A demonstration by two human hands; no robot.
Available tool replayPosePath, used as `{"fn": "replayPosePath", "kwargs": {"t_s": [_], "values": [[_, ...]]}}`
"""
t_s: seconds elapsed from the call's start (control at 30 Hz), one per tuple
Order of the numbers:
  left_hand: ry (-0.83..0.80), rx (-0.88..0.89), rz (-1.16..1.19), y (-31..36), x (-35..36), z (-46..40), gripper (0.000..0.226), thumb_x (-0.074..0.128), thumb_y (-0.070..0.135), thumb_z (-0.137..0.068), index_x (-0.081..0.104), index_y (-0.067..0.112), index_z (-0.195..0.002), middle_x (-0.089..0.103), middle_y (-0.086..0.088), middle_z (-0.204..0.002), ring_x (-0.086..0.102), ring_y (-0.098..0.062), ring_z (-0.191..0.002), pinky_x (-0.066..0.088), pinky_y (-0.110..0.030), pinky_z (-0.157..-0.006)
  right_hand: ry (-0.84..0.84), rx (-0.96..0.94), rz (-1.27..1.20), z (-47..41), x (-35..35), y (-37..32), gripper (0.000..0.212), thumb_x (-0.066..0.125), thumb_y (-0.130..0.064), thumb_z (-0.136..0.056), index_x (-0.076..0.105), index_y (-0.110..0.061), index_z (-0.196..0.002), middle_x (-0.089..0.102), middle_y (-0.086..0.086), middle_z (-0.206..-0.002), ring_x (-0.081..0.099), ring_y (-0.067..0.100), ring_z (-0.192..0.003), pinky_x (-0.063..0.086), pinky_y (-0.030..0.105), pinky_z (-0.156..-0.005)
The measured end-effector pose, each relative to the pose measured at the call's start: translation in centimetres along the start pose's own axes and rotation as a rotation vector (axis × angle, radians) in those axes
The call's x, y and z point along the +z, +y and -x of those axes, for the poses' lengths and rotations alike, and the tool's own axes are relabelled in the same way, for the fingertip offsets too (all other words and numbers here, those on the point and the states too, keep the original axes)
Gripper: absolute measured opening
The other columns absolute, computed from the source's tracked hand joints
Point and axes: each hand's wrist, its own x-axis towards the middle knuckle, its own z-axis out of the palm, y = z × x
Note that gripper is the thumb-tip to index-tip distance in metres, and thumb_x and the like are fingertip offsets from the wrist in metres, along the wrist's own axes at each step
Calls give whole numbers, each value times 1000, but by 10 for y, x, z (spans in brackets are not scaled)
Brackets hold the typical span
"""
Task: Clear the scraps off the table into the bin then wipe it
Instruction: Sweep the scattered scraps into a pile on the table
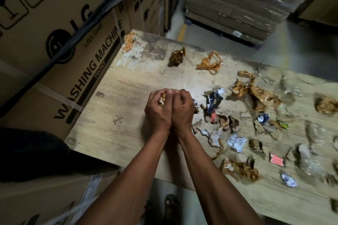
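My left hand (158, 110) and my right hand (182, 108) press side by side over the wooden table (117, 107), cupped together around a small wad of brown scraps (162, 101) that shows between the fingers. Several more scraps lie to the right: crumpled brown tape (210, 62), a dark blue wrapper (214, 99), white paper (236, 141), torn cardboard bits (257, 145) and a red piece (276, 160). A tape wad (129, 41) sits at the table's far left corner. No bin or cloth is in view.
Large cardboard washing-machine boxes (60, 47) stand tight against the table's left side. A wrapped pallet of boxes (236, 3) sits beyond the far edge across a floor aisle. A dark object (27, 153) lies on a box at lower left. A sandalled foot (171, 204) shows below the table.
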Motion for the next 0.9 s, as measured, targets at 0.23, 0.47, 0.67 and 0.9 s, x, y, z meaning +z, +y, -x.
{"fn": "replayPosePath", "kwargs": {"t_s": [0.23,0.47,0.67,0.9], "values": [[-170,67,110,72,66,29,25,65,36,-101,82,22,-113,77,6,-117,72,-10,-110,55,-28,-96,172,-104,37,-39,-85,-38,26,57,-34,-100,66,-16,-84,65,1,-83,62,18,-78,49,39,-70],[-395,122,73,106,132,73,29,62,33,-101,81,18,-117,78,4,-117,70,-7,-107,52,-20,-92,306,-147,32,-61,-175,-38,18,56,-25,-98,71,-21,-106,72,0,-108,67,13,-100,54,29,-89],[-626,218,-121,72,170,100,36,53,40,-108,76,23,-131,74,3,-130,67,-11,-117,53,-29,-99,344,-85,162,-72,-217,26,24,53,-15,-104,72,-15,-120,66,1,-123,62,4,-111,50,19,-96],[-688,265,-251,22,191,111,37,52,33,-114,68,18,-144,68,-3,-144,62,-15,-132,51,-36,-112,275,-101,294,-84,-227,88,17,61,-20,-109,76,-14,-114,75,1,-107,68,11,-95,51,22,-81]]}}
